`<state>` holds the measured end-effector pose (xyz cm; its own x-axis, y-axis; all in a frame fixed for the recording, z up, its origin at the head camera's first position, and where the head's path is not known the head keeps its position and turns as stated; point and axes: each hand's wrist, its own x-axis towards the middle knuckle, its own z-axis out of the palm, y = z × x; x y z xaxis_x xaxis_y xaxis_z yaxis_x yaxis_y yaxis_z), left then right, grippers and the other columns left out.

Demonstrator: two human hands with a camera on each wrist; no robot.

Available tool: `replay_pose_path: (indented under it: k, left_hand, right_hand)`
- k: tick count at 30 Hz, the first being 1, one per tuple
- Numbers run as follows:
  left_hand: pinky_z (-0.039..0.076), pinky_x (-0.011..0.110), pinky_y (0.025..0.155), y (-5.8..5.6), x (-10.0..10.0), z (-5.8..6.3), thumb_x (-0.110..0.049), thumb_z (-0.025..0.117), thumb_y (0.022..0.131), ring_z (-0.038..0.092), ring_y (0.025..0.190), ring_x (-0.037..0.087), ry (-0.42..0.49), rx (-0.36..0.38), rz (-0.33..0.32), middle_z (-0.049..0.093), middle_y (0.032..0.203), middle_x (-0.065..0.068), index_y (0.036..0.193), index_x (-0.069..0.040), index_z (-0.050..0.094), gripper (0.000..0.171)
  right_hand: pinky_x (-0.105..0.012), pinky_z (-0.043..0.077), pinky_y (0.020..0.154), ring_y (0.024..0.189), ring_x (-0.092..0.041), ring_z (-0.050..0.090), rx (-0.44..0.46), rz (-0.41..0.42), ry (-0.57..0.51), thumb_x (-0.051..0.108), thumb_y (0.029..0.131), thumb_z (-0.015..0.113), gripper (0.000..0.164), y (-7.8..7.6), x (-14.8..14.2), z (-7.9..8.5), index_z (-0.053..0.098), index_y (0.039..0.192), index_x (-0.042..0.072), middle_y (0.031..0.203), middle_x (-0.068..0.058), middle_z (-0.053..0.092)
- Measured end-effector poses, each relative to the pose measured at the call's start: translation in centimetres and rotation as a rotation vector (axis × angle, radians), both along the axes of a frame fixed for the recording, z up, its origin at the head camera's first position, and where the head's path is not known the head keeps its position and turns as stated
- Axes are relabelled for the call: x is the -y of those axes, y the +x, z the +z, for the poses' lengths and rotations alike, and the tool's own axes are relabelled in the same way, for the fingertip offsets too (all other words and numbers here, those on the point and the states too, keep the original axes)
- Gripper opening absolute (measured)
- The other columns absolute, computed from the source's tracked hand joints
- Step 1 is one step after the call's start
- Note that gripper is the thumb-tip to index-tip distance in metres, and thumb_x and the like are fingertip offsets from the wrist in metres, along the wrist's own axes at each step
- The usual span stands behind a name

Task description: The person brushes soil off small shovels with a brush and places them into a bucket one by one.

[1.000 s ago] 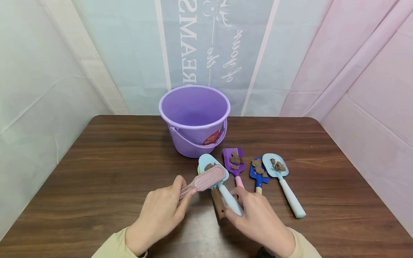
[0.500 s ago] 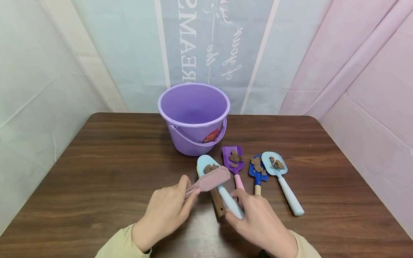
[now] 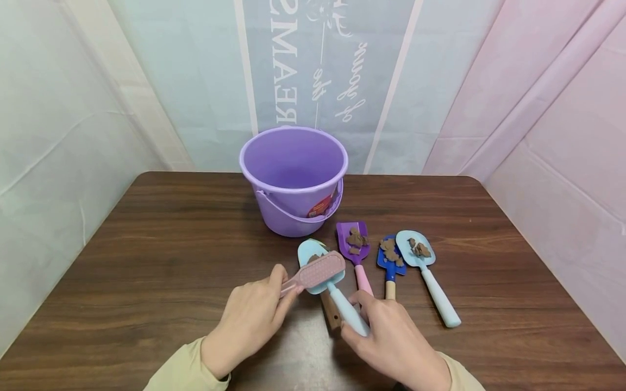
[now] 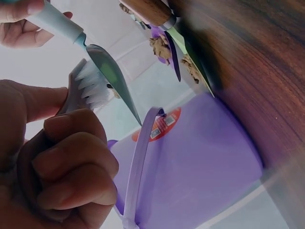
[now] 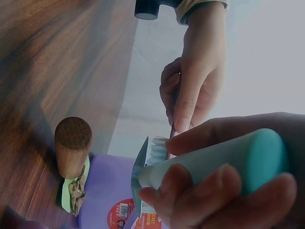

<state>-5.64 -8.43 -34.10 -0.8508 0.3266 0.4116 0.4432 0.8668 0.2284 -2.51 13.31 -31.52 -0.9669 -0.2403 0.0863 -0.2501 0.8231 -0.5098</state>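
My left hand [image 3: 251, 315] grips the handle of a pink brush [image 3: 323, 270]. Its bristles point down over the blade of a light blue shovel [image 3: 348, 312], whose handle my right hand [image 3: 396, 339] holds. Brown clumps on that blade are partly hidden under the brush head. In the left wrist view, white bristles [image 4: 92, 86] are close to the upper face of the raised blade [image 4: 112, 71]; whether they touch is hard to tell. Below lies a green-bladed shovel with a wooden handle [image 3: 331, 312], mostly covered in the head view; it bears brown clumps [image 5: 77, 193] too.
A purple bucket [image 3: 293, 212] with its handle down stands behind the shovels. To the right on the wooden table [image 3: 171, 244] lie a purple shovel [image 3: 362, 278], a dark blue shovel [image 3: 390, 276] and another light blue shovel [image 3: 440, 298], each carrying brown clumps.
The brush has slid right over the blade, then slightly back left. The held shovel's blade has come a little nearer to me, baring more of the green blade's far edge.
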Motion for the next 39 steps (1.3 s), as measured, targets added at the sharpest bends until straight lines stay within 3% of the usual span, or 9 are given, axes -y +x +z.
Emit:
replay_pose_path:
  k: [13,25,39]
  left_hand:
    - [0.024,0.023,0.039,-0.03,-0.04,0.31,-0.038,0.062,0.087,0.032,0.042,0.008,0.020,0.099,0.026,0.037,0.051,-0.010,0.085,-0.013,0.045,0.031]
    - [0.024,0.023,0.039,-0.22,0.10,0.22,-0.038,0.063,0.086,0.035,0.041,0.009,0.040,0.081,0.033,0.039,0.051,-0.010,0.084,-0.014,0.044,0.030]
    - [0.023,0.023,0.038,-0.56,0.73,0.13,-0.035,0.062,0.087,0.033,0.041,0.009,0.040,0.082,0.091,0.034,0.049,-0.009,0.085,-0.012,0.045,0.029]
  right_hand:
    - [-0.017,0.030,0.041,0.043,0.005,0.034,-0.036,-0.010,0.015,0.018,0.071,0.071,0.019,0.37,-0.16,-0.23,0.060,0.087,0.019,0.054,0.016,0.043]
    - [-0.017,0.030,0.040,0.042,0.005,0.033,-0.009,0.003,0.000,0.018,0.073,0.070,0.019,0.49,-0.23,-0.24,0.061,0.089,0.016,0.053,0.016,0.043]
    - [-0.018,0.028,0.039,0.042,0.006,0.029,0.041,0.019,-0.008,0.020,0.075,0.069,0.020,0.83,-0.69,-0.58,0.061,0.092,0.017,0.051,0.018,0.040]
